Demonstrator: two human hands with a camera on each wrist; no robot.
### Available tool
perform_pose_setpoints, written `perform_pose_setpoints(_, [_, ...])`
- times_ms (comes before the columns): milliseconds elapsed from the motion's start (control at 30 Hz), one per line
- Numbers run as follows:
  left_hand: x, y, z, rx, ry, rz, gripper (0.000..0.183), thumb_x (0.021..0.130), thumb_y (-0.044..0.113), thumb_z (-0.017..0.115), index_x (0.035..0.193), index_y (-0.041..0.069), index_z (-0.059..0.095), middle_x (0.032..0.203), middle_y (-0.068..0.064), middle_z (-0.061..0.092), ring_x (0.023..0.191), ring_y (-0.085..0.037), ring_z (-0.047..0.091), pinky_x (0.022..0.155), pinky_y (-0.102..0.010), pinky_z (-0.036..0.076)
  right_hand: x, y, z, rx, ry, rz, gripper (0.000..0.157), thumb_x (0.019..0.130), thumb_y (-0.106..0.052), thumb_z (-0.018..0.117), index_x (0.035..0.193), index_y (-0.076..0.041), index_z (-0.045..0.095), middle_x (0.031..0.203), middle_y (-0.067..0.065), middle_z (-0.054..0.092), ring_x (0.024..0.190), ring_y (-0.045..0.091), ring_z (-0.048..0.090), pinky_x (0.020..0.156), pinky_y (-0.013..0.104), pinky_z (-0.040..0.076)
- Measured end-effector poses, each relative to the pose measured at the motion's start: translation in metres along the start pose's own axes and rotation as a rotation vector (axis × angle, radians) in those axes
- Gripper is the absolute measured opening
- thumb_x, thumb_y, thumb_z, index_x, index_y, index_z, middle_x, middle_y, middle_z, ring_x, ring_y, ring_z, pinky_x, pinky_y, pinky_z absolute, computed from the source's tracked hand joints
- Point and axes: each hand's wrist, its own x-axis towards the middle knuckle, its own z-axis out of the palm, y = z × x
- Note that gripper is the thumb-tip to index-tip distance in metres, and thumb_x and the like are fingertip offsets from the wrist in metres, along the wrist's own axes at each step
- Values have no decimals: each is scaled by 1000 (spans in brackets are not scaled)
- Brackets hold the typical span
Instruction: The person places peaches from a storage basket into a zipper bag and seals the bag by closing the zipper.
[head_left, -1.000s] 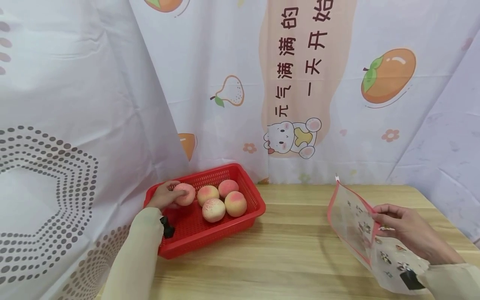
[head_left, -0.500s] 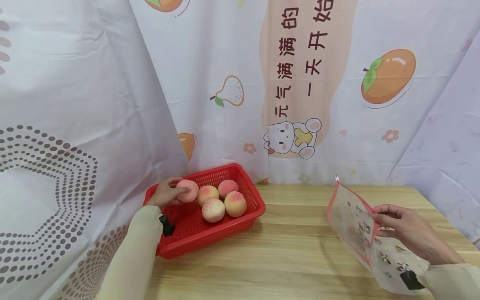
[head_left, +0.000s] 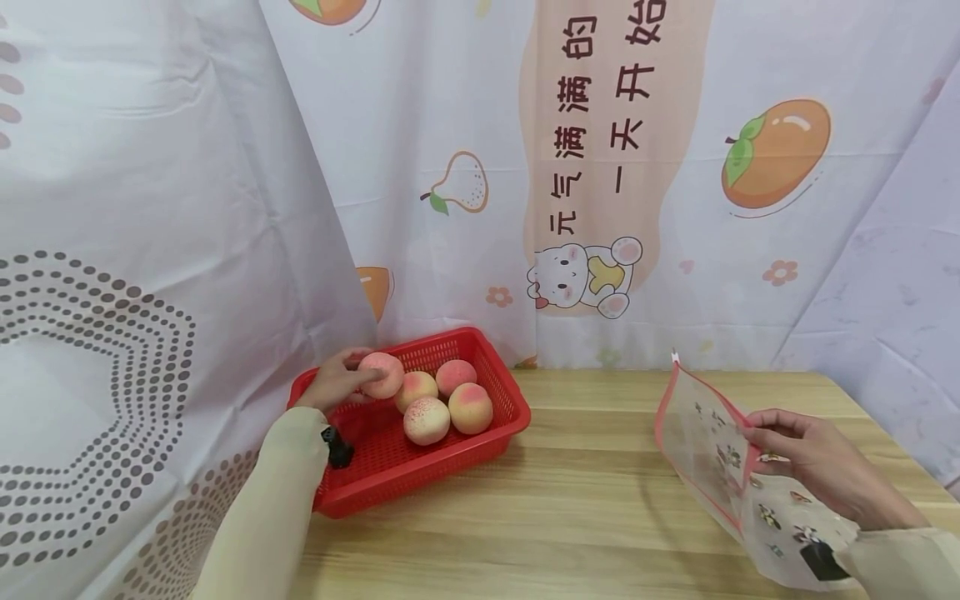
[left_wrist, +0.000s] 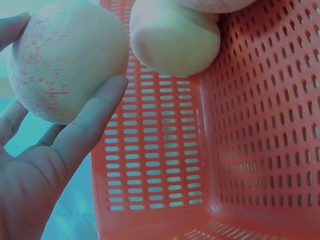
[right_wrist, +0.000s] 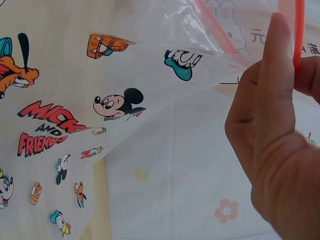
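My left hand [head_left: 335, 382] grips a pink peach [head_left: 383, 375] over the left part of a red plastic basket [head_left: 420, 487]. In the left wrist view the thumb and fingers wrap around this speckled peach [left_wrist: 70, 60]. Several other peaches sit together in the basket, among them a pale speckled one [head_left: 427, 421] and a yellow-pink one [head_left: 471, 408]. At the right, my right hand [head_left: 813, 454] pinches the red-trimmed edge of a clear zip pouch [head_left: 708, 433]. The pouch stands with its mouth spread, and cartoon prints [right_wrist: 112, 105] show on its side in the right wrist view.
A wooden table [head_left: 570, 500] lies under the basket and pouch. Behind it hangs a printed curtain [head_left: 450, 100], with a dotted grey-white cloth [head_left: 150, 208] along the left side. The table's right edge runs beyond the right hand.
My left hand has lifted the pink peach up and slightly right, off the basket's floor. The right hand and the pouch have stayed in place.
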Motion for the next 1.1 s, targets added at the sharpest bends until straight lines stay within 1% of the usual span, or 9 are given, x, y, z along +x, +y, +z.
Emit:
perform_pose_setpoints(167, [3, 3, 1, -13, -12, 21, 67, 92, 31, 73, 146, 3, 43, 139, -23, 49, 105, -29, 60, 80, -39, 59, 0, 0, 0, -1, 3, 4, 21, 103, 1, 49, 105, -9, 68, 101, -4, 67, 91, 9, 65, 73, 31, 59])
perform_pose_setpoints(300, [5, 7, 2, -16, -22, 22, 68, 91, 31, 74, 146, 6, 44, 139, -21, 49, 103, -26, 61, 81, -40, 59, 0, 0, 1, -20, 9, 15, 23, 103, 1, 50, 104, -12, 68, 101, -4, 67, 91, 9, 65, 74, 31, 59])
perform_pose_setpoints(400, [5, 12, 5, -17, -31, 34, 69, 91, 30, 75, 147, 5, 43, 140, -22, 48, 99, -25, 63, 81, -40, 59, 0, -1, 1, -26, 11, 19, 23, 103, 0, 49, 104, -13, 69, 101, -5, 67, 91, 9, 65, 74, 32, 59])
perform_pose_setpoints(533, [5, 18, 8, -36, -48, 56, 67, 92, 27, 74, 146, 4, 43, 140, -22, 47, 93, -22, 65, 83, -44, 58, 0, -1, 1, -29, 7, 15, 23, 103, 1, 49, 104, -13, 68, 101, -5, 67, 91, 9, 65, 74, 32, 59])
perform_pose_setpoints(633, [6, 22, 11, -45, -60, 70, 65, 92, 25, 74, 146, 4, 43, 141, -22, 46, 93, -20, 65, 85, -46, 57, 0, -1, 1, -31, 3, 10, 23, 103, 1, 49, 104, -13, 68, 101, -5, 67, 91, 9, 65, 74, 32, 59])
perform_pose_setpoints(833, [5, 30, 16, -64, -65, 87, 66, 92, 23, 74, 146, 4, 42, 141, -22, 47, 97, -22, 65, 80, -39, 59, 1, -2, 2, -32, 2, 11, 23, 103, 0, 49, 104, -13, 68, 101, -5, 66, 90, 9, 65, 74, 31, 59])
perform_pose_setpoints(933, [5, 33, 19, -84, -72, 91, 66, 92, 20, 75, 147, 4, 42, 140, -23, 47, 99, -23, 65, 83, -44, 58, 1, -1, 2, -28, 3, 15, 23, 103, 0, 49, 104, -12, 68, 101, -5, 66, 90, 9, 65, 74, 31, 59])
perform_pose_setpoints(1033, [6, 36, 21, -90, -84, 100, 66, 91, 18, 75, 147, 3, 42, 138, -23, 48, 97, -23, 65, 86, -50, 56, 1, -1, 2, -30, 3, 17, 22, 103, 0, 49, 104, -11, 68, 101, -5, 66, 91, 9, 65, 74, 31, 59])
perform_pose_setpoints(1100, [7, 38, 23, -86, -91, 109, 66, 91, 17, 75, 147, 4, 42, 137, -23, 49, 95, -23, 66, 86, -50, 56, 1, 0, 2, -33, 3, 15, 20, 103, 0, 49, 105, -9, 67, 101, -5, 66, 91, 9, 64, 74, 32, 59])
